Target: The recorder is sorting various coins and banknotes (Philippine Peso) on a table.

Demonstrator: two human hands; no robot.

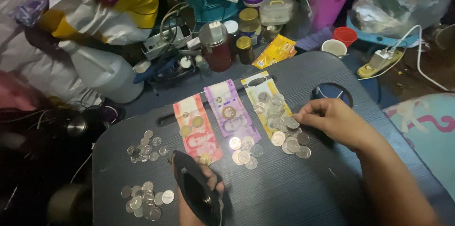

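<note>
While our left hand [201, 185] is gripping the open black pouch [196, 193], our right hand's [332, 119] pinched fingertips are sorting coins [290, 133] on the yellow banknote [258, 94]; the next placement needs precision.

Hiding most of the left hand [208, 178] behind a black pouch [196, 193], running off the bottom edge, blurring coin faces [289, 136] beyond reading under the right hand [334, 121].

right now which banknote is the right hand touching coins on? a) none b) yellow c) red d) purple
b: the right hand has its fingertips on the coins heaped over the yellow note, not over the red note or purple note.
</note>
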